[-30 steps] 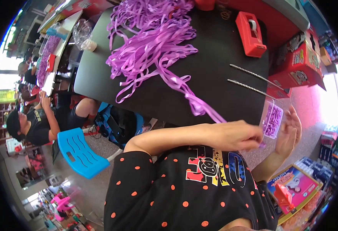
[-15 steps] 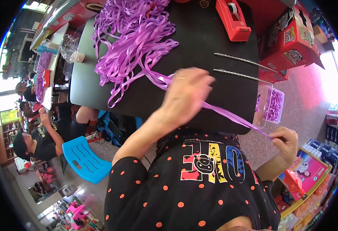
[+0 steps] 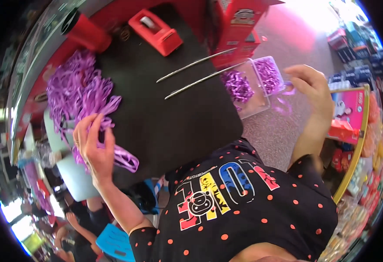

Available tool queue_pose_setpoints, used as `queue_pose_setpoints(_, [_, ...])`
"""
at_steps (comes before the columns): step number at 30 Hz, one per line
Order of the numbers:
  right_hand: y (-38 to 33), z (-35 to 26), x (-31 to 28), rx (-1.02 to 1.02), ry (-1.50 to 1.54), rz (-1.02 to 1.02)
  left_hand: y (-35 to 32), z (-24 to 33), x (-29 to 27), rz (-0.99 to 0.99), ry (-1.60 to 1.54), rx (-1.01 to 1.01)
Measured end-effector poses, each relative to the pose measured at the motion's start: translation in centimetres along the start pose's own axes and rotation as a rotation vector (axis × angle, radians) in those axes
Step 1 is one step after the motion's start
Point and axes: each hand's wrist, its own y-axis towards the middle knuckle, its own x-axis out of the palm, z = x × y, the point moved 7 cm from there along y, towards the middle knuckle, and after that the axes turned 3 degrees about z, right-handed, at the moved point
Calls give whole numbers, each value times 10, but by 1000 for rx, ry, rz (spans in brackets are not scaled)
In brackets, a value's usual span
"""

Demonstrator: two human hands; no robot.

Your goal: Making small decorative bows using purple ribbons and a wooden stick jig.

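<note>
A loose heap of purple ribbon (image 3: 80, 87) lies on the left of the black table (image 3: 169, 135). At its near edge is my left hand (image 3: 96, 146), thumb and fingers apart over the strands; whether it touches them is hard to see. My right hand (image 3: 311, 89) is out to the right, past the table edge, its fingers bent around a short purple ribbon piece (image 3: 283, 105) that hangs blurred below them. Beside that hand sits a clear plastic box (image 3: 261, 107), its two parts holding curled purple ribbon pieces.
Two twisted metal rods (image 3: 195, 67) lie across the table and stick out over its right edge. Farther back stand a red tape dispenser (image 3: 156, 32) and a red cup (image 3: 86, 32). Red boxes (image 3: 239, 30) flank the table; a blue stool (image 3: 115, 242) and another person are at the lower left.
The view has swung right. My left hand has gone from the stretched ribbon back to the heap. My right hand has moved out beside the box, and the long strand between the hands is gone.
</note>
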Motion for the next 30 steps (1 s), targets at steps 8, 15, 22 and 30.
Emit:
queue_pose_setpoints(8, [24, -20, 8, -164, 151, -112, 92, 205, 115, -379, -1310, 59])
queue_pose_setpoints(15, [32, 8, -15, -224, 205, 61, 103, 253, 199, -1087, -1731, -206])
queue_pose_setpoints(22, [41, 61, -27, -71, 23, 77, 141, 259, 216, -949, -1249, 143])
queue_pose_setpoints(30, [76, 108, 23, 14, 11, 48, 178, 242, 235, -761, -835, 481])
